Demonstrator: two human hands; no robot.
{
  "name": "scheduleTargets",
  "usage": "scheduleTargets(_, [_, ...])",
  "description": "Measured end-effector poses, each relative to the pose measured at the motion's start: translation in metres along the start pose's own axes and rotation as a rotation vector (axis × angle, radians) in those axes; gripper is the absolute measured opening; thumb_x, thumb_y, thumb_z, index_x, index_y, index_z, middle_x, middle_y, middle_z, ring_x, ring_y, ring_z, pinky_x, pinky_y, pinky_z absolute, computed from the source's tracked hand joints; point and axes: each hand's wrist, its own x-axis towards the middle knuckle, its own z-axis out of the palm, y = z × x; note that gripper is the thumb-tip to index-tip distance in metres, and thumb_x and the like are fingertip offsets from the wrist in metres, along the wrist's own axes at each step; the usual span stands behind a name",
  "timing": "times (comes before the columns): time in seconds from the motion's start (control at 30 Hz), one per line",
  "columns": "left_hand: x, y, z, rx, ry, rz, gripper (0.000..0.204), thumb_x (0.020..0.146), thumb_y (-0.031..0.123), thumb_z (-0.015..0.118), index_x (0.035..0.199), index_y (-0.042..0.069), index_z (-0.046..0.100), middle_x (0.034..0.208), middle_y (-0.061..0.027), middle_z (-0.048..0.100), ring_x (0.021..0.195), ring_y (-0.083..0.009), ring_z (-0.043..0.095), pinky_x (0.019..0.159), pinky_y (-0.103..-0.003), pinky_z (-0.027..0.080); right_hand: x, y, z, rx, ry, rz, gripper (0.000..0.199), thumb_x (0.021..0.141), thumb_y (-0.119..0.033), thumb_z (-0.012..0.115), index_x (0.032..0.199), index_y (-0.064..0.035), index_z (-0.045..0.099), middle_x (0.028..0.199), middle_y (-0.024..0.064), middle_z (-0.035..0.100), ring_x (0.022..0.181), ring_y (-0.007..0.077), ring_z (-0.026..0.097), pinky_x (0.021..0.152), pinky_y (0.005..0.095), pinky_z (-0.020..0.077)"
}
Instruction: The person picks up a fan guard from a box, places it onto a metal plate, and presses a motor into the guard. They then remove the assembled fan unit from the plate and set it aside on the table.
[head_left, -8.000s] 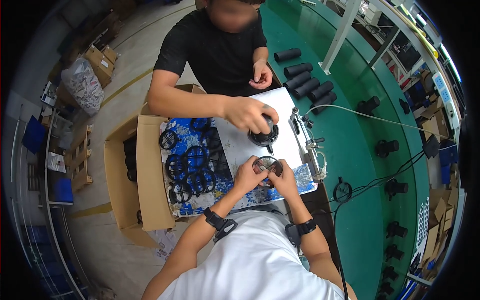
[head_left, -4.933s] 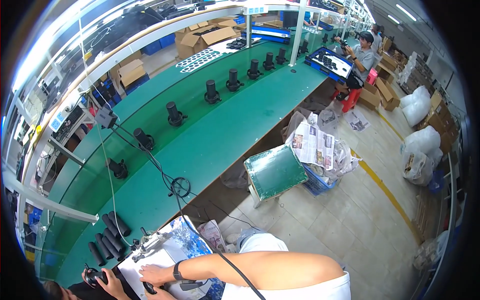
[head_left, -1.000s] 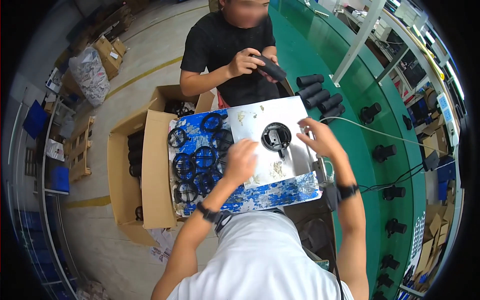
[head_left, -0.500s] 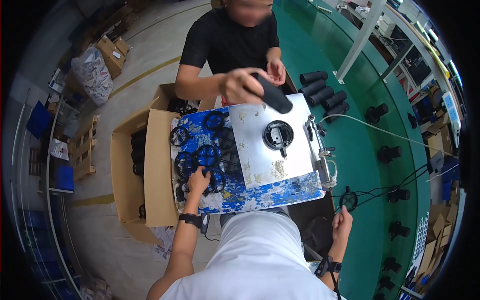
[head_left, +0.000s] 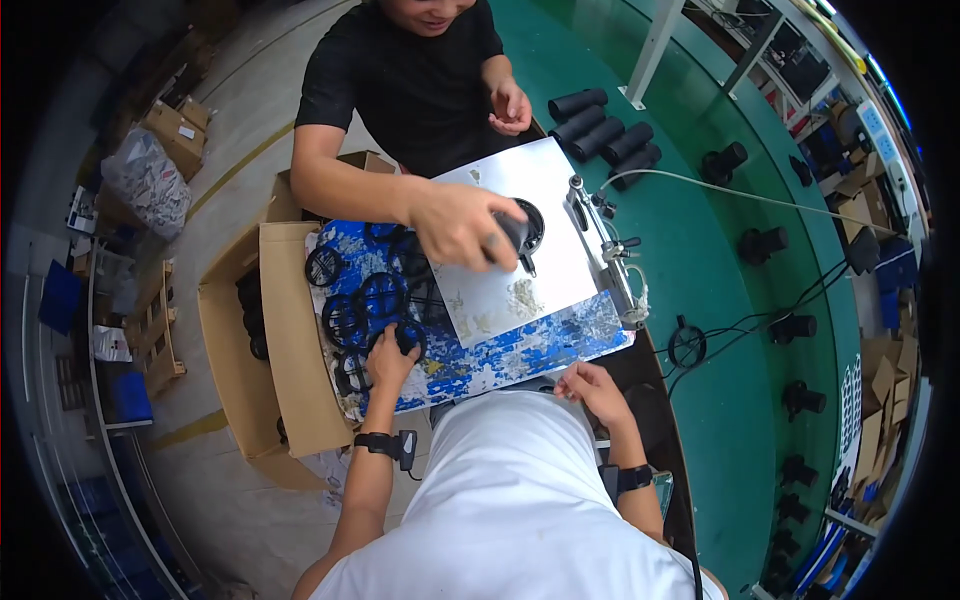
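Note:
My left hand [head_left: 388,358] reaches onto a cluster of black spoked rings [head_left: 362,298] lying on the blue, paint-worn board [head_left: 520,345]. Its fingers close around one black ring [head_left: 407,335] at the cluster's near edge. My right hand [head_left: 590,385] rests at the board's near edge with loosely curled fingers and nothing in it. Across from me, a person in a black shirt presses a hand [head_left: 462,225] with a black part onto a round black fixture [head_left: 528,222] on the white plate [head_left: 520,290].
An open cardboard box [head_left: 240,350] with black parts stands left of the board. A metal clamp tool [head_left: 610,255] with a cable lies along the plate's right side. Black cylinders [head_left: 605,130] and several black parts sit on the green bench [head_left: 720,330] to the right.
My right hand has come up from low beside me to the board's near edge. The other person's hand has brought the black part down onto the round fixture. My left hand stays at the rings.

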Motion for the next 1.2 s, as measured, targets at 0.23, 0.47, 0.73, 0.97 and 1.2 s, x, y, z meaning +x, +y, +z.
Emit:
scheduleTargets(0.23, [-0.023, 0.000, 0.013, -0.114, 0.153, 0.100, 0.057, 0.076, 0.008, 0.067, 0.129, 0.014, 0.050, 0.102, -0.0155, 0.060, 0.093, -0.0367, 0.061, 0.077, -0.045, 0.050, -0.002, -0.099, -0.001, -0.238, -0.144, -0.235, 0.016, 0.095, -0.019, 0.057, 0.097, -0.0032, 0.059, 0.084, 0.0042, 0.065, 0.075, 0.0099, 0.060, 0.062, 0.0221, 0.0450])
scheduleTargets(0.47, [-0.065, 0.031, -0.059, -0.828, 0.045, 0.180, 0.053, 0.071, -0.003, 0.073, 0.120, 0.007, 0.060, 0.077, -0.0037, 0.056, 0.063, -0.0110, 0.053, 0.060, -0.025, 0.046, 0.024, -0.120, 0.037, -0.174, -0.268, -0.186, 0.026, 0.096, -0.025, 0.053, 0.105, -0.0017, 0.058, 0.088, 0.0085, 0.068, 0.071, 0.0134, 0.064, 0.056, 0.0228, 0.0459])
scheduleTargets(0.73, [-0.109, 0.086, -0.109, -0.398, 0.052, 0.914, 0.035, 0.067, 0.005, 0.076, 0.101, 0.009, 0.070, 0.087, -0.0066, 0.065, 0.080, -0.0266, 0.060, 0.073, -0.037, 0.045, 0.066, -0.099, 0.093, 0.230, -0.480, 0.257, 0.039, 0.095, -0.033, 0.056, 0.113, 0.0012, 0.056, 0.092, 0.0103, 0.068, 0.068, 0.0156, 0.067, 0.053, 0.0210, 0.0495])
scheduleTargets(0.97, [-0.092, 0.091, -0.107, -0.628, 0.410, 0.692, 0.036, 0.073, 0.003, 0.072, 0.108, 0.004, 0.063, 0.095, -0.0077, 0.061, 0.089, -0.0275, 0.058, 0.079, -0.036, 0.047, 0.065, -0.104, 0.084, 0.361, -0.387, 0.028, 0.025, 0.084, -0.011, 0.068, 0.102, -0.0014, 0.054, 0.087, 0.0097, 0.066, 0.075, 0.0180, 0.068, 0.069, 0.0291, 0.0571])
scheduleTargets(1.2, [-0.065, 0.101, -0.060, -1.118, -0.199, 0.422, 0.029, 0.095, 0.016, 0.056, 0.119, -0.001, 0.055, 0.088, -0.0042, 0.063, 0.079, -0.0081, 0.061, 0.069, -0.022, 0.050, 0.063, -0.095, 0.076, 0.287, -0.295, -0.103, 0.034, 0.079, -0.003, 0.071, 0.109, 0.0000, 0.054, 0.093, 0.0082, 0.065, 0.085, 0.0193, 0.066, 0.078, 0.0286, 0.0533])
